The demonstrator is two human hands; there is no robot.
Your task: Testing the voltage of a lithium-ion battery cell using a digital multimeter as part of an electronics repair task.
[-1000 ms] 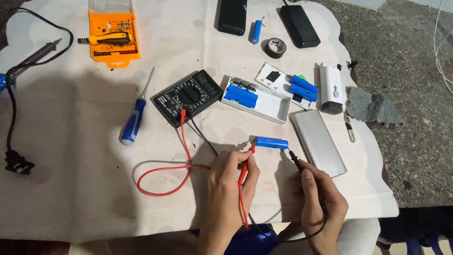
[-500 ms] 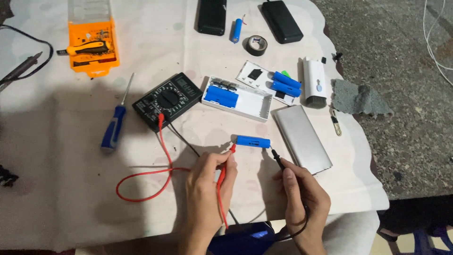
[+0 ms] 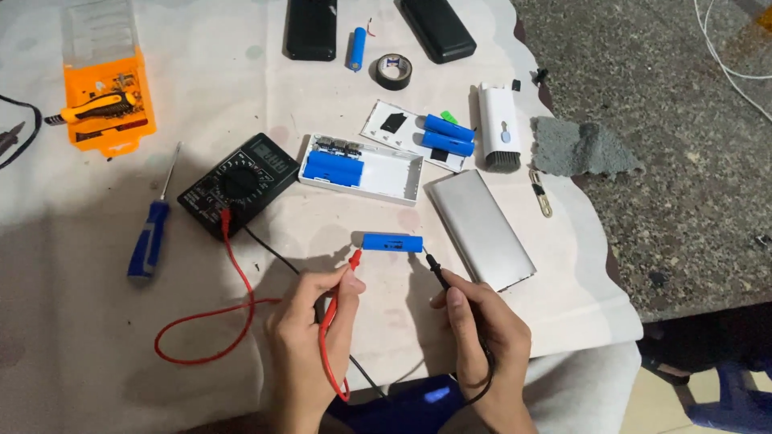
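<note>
We hold a probe in each hand over the table (image 3: 96,321). Left hand (image 3: 310,329) is closed around the red probe (image 3: 342,281), thumb and fingers pinching its shaft; the tip meets the left end of the blue cell (image 3: 392,242). Right hand (image 3: 482,337) is closed around the black probe (image 3: 438,269); its tip sits at the right end of the cell, touching as far as we can tell.

The cell lies flat near the middle of the table, lengthwise left to right, between the two tips and just left of the silver case (image 3: 481,229).

Change over the last second: the hands and cell have barely moved against each other. A second ago both tips already stood at the cell's ends, and they stand there now. The view has drawn nearer, nothing more. We judge the contact steady, so a reading should be settling on the meter.

The meter (image 3: 237,185) sits far left of the cell, the red lead (image 3: 233,321) looping from it across the cloth to the left hand. Its display is too small to read.

Beyond the cell: a white tray (image 3: 394,175) holding blue cells at its left end, two more blue cells (image 3: 446,135) on a white board farther right, a tape roll (image 3: 394,71). A blue screwdriver (image 3: 149,241) lies at the left.
</note>
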